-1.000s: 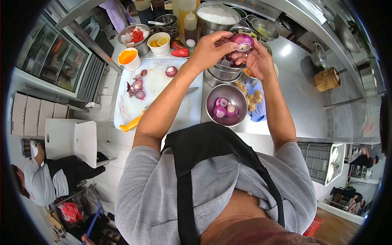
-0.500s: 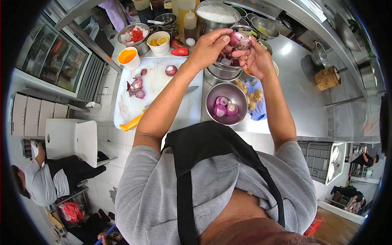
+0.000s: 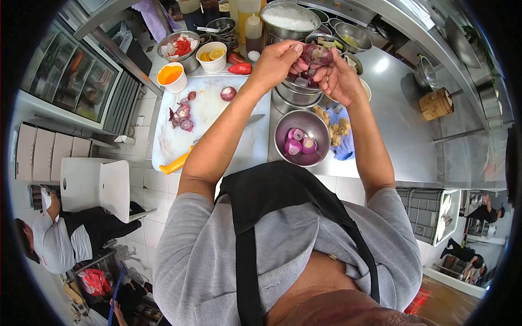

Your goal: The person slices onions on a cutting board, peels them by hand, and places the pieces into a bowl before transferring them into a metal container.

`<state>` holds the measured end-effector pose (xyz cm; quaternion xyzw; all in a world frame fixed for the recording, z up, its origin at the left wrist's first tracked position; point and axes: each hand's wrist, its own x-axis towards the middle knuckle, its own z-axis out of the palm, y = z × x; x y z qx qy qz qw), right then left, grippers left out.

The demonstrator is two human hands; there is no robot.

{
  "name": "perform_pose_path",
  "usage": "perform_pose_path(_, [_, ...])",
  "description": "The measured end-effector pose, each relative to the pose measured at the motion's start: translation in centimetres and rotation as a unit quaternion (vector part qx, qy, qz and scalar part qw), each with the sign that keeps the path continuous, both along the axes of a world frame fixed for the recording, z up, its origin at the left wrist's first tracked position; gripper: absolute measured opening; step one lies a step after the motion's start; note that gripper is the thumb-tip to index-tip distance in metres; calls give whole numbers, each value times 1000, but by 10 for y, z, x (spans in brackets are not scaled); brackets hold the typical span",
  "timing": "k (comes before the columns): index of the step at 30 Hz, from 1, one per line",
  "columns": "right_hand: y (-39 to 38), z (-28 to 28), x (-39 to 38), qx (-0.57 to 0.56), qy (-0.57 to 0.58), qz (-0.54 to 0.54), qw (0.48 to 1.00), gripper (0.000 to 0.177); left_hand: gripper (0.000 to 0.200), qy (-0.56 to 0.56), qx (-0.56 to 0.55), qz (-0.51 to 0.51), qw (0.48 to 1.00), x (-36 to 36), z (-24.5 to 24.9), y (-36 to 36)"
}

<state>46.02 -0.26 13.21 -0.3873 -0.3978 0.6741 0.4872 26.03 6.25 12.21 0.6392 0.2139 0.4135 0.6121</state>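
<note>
A red onion [image 3: 317, 55] is held up between both hands, over a steel bowl with onion peels [image 3: 302, 81]. My left hand [image 3: 276, 64] pinches at the onion's left side, thumb and fingers together. From the right, my right hand [image 3: 343, 81] grips the same onion with its fingertips. Below them, a steel bowl [image 3: 283, 122] holds several peeled onions [image 3: 294, 145]. An unpeeled onion [image 3: 228, 93] lies on the white cutting board [image 3: 209, 117], with onion trimmings [image 3: 184, 114] to its left. A knife with a yellow handle [image 3: 176, 164] rests there, partly hidden by my left forearm.
Ginger [image 3: 340, 130] lies on a blue cloth [image 3: 347, 151] beside the bowl. Tubs of orange liquid [image 3: 172, 86] and lemon [image 3: 216, 54], red peppers [image 3: 239, 68], a squeeze bottle [image 3: 253, 33] and a bowl of white powder [image 3: 291, 22] stand behind. Other people [image 3: 54, 239] are farther off.
The onion has turned in my hands, so its pale cut end no longer faces me. Both hands have shifted slightly. At lower left, a person's blue pole has moved.
</note>
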Motion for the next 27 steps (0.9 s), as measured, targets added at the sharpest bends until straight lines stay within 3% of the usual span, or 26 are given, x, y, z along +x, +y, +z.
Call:
perform_pose_path(15, [-12, 18, -23, -21, -154, -135, 979, 58, 42, 10, 37, 24, 999, -1, 3, -8])
perform_pose_path(21, [-17, 23, -30, 38, -189, -129, 973, 48, 48, -44, -137, -72, 987, -7, -4, 2])
perform_pose_path(27, [-17, 24, -29, 52, -204, -124, 970, 40, 51, -60, -138, -70, 986, -7, 0, -2])
